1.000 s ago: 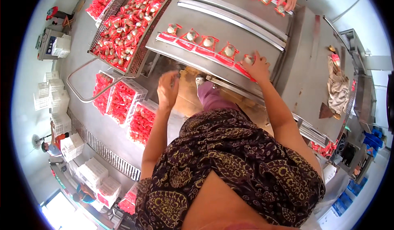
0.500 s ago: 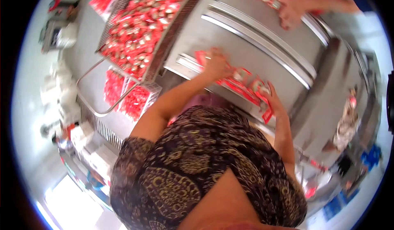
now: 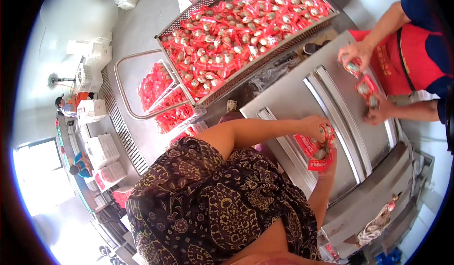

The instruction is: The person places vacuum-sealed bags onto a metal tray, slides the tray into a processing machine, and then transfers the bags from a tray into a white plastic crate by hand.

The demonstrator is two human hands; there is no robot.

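Observation:
My left hand point(image 3: 316, 125) and my right hand point(image 3: 328, 163) are both closed on a bunch of red food packets point(image 3: 316, 147), held together just above the steel machine top point(image 3: 302, 99). My left arm reaches across from the left, my right arm comes up from below. Across the machine, a co-worker in red and blue holds red packets point(image 3: 366, 86) in both hands point(image 3: 355, 54) over the raised steel bars point(image 3: 338, 106).
A wire tray point(image 3: 227, 83) heaped with red packets stands at the top centre. More red packets fill clear bins point(image 3: 158, 87) on a cart below it. White crates point(image 3: 101, 149) line the left floor, where other people work. A cloth point(image 3: 376, 225) lies at lower right.
My view swung left along the machine. The row of packets that lay on the bar under my hands is now gathered up and held in both hands.

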